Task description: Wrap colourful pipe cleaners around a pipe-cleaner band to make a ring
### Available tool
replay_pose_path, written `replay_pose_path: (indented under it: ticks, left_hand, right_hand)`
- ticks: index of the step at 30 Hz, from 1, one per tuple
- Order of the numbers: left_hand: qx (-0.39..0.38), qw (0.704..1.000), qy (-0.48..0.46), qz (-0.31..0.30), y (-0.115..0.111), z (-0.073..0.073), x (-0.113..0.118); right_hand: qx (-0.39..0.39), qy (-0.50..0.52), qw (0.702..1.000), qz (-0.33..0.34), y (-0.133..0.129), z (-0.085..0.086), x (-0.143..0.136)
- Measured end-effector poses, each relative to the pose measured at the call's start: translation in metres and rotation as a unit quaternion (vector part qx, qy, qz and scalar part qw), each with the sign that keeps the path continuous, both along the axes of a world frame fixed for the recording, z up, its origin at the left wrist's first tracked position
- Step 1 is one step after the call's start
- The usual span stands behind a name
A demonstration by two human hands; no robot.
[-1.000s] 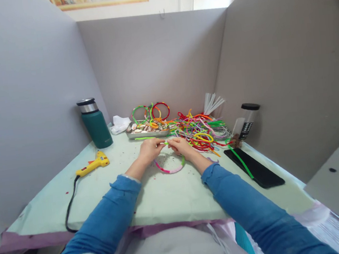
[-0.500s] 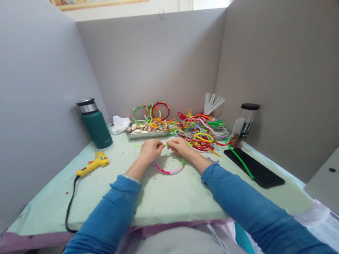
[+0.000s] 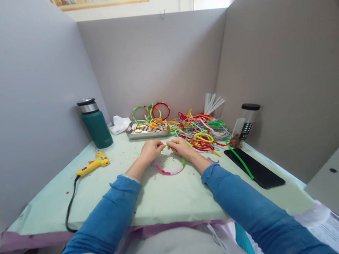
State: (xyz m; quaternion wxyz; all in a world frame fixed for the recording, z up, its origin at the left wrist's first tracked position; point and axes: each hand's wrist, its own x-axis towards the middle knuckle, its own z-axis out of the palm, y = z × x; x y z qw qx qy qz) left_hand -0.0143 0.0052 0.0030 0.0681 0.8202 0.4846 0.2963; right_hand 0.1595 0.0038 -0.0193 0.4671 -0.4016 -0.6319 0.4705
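A ring wound in pink, red, purple and green fuzzy stem (image 3: 171, 173) hangs down between my two hands, its top part hidden by them. My left hand (image 3: 151, 150) pinches the ring's upper left, where a thin light green end sticks out to the left. Close beside it, my right hand (image 3: 178, 147) pinches the upper right of the ring. A short bit of light green stem shows between the fingertips.
Behind the hands are a metal tray of shells (image 3: 148, 134), finished rings (image 3: 160, 111) and a pile of coloured stems (image 3: 200, 131). A yellow glue gun (image 3: 92, 164) and green bottle (image 3: 96, 127) stand left; a black phone (image 3: 258, 170) and clear jar (image 3: 249, 120) right.
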Motion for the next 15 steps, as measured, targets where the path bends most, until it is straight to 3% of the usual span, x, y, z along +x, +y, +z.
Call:
replay_pose_path:
  ticks: [6,15]
  left_hand:
    - [-0.080,0.995,-0.055,0.003,-0.0036,0.0053,0.0023]
    - [-0.218,0.965,-0.142,-0.020,-0.0076,0.0047,0.0028]
  right_hand:
    - [0.000,0.001,1.000,0.005,-0.0004,0.0003,0.0005]
    - [0.016,-0.019,1.000,0.011,0.0006,-0.0023,0.0013]
